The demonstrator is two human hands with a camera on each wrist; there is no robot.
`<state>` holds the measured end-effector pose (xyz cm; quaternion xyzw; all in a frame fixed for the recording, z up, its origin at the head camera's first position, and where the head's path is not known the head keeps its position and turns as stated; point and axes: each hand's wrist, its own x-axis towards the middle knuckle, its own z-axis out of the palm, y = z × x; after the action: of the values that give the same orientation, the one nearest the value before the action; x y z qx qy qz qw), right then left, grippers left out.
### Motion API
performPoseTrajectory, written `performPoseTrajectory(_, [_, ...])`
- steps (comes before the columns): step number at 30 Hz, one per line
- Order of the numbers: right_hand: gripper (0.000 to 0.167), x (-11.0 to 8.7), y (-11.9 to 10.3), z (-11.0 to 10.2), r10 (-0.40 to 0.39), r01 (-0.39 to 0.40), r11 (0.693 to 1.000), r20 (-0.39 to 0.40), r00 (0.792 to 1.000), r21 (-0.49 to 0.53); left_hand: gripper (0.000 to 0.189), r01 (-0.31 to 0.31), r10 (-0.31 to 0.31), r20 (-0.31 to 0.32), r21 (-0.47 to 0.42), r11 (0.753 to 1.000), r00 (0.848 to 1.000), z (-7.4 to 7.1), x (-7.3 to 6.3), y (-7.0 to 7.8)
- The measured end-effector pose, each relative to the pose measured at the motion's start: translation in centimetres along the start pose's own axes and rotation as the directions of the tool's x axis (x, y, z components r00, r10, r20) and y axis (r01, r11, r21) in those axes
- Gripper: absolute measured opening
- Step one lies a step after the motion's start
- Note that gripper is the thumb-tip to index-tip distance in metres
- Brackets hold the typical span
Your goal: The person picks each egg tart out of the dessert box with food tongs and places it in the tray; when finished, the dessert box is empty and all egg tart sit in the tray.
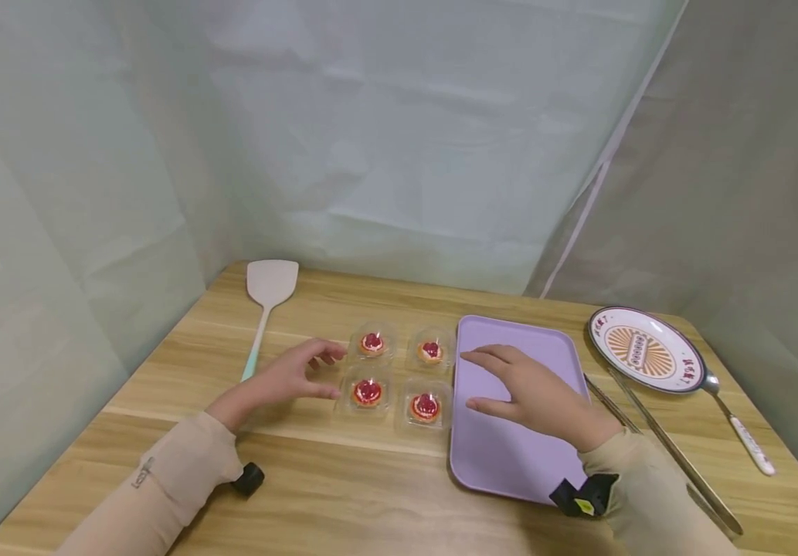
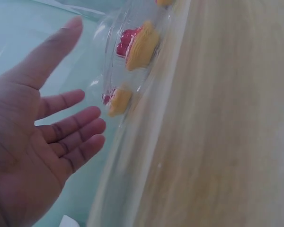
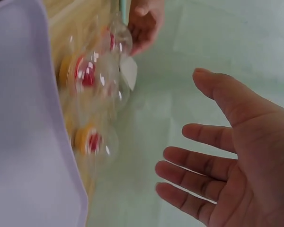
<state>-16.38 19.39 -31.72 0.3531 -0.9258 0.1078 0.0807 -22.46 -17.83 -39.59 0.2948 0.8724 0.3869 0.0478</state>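
Note:
Several small red-topped tarts (image 1: pixel 425 408) sit in two rows under clear plastic domes of packaging on the wooden table. My left hand (image 1: pixel 287 374) hovers at the left side of the pack, thumb and fingers spread apart and holding nothing. On the other side my right hand (image 1: pixel 527 386) is held over a purple tray (image 1: pixel 510 463), its fingertips pointing at the pack and its palm empty. In the left wrist view, the yellow crust of one tart (image 2: pixel 144 47) shows through the plastic beyond my thumb. The right wrist view has the domes beyond the tray's edge.
Behind my left hand lies a spatula (image 1: pixel 271 283) with a pale blade and mint handle. Right of the tray are long metal tongs (image 1: pixel 691 471), a patterned round plate (image 1: pixel 677 347) and a utensil with a decorated white handle (image 1: pixel 749 444). Grey-green curtains (image 1: pixel 385 154) hang behind the table.

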Motion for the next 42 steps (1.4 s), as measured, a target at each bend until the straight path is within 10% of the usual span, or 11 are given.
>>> performPoseTrajectory(13, [0.054, 6.2, -3.2, 3.3, -0.063, 0.059, 0.996, 0.064, 0.996, 0.072, 0.072, 0.074, -0.063, 0.086, -0.129, 0.989, 0.994, 1.5, -0.2, -0.7])
performPoseTrajectory(24, [0.066, 9.6, -5.2, 6.0, -0.012, -0.02, 0.988, 0.205, 0.979, 0.151, 0.078, 0.051, -0.05, 0.08, -0.005, 0.999, 0.996, 2.1, -0.3, -0.6])
performPoseTrajectory(42, [0.053, 11.7, -6.1, 8.7, -0.099, 0.124, 0.985, 0.194, 0.976, -0.118, 0.075, -0.013, 0.013, 0.003, 0.129, 0.992, 1.0, 2.9, -0.4, -0.7])
